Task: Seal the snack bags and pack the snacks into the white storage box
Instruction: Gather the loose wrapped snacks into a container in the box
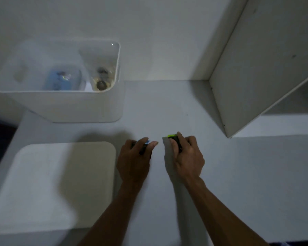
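White storage box (89,107) (snack bags (64,79) inside)

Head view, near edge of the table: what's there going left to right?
White lid → left hand holding a blue-tipped clip → right hand holding a green-tipped clip → white shelf unit.

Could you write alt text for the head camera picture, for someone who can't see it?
Two hands rest on a white table, the left hand holding a dark clip with a blue tip and the right hand a dark clip with a green tip. Behind them stands an open white box with snack bags inside; its lid lies nearby.
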{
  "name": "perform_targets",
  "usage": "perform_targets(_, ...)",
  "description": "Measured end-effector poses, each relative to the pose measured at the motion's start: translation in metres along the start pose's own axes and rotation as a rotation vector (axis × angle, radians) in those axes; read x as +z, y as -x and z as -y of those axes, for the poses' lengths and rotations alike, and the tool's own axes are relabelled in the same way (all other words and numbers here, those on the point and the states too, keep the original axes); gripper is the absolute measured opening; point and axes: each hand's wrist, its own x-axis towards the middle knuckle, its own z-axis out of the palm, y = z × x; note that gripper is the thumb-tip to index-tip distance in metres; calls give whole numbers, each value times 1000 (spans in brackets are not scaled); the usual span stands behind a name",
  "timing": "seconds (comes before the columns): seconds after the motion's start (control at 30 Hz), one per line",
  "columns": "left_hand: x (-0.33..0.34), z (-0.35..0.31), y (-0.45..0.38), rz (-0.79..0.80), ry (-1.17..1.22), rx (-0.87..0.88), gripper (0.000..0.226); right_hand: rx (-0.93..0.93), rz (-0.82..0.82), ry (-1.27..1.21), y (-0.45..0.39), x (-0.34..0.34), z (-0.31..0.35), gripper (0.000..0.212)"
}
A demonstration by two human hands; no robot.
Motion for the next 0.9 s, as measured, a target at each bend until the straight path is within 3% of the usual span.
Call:
perform_targets(0.1,-43,-25,-17,-42,72,-83,24,-3,-40,-54,-4,-26,31,31)
perform_targets(0.23,-105,-54,-50,-167,177,18,26,-48,-75,-124,-22,-63,93,33)
perform_targets(0.5,-221,-76,-157,-301,234,-55,33,-219,-55,-241,-68,-113,250,36)
perform_targets(0.7,-236,-44,-224,-232,200,-98,44,-224,40,-201,-86,-77,322,37)
perform_targets(0.9,-193,-9,-262,-66,164,-118,45,-117,129,-88,-105,-21,330,32)
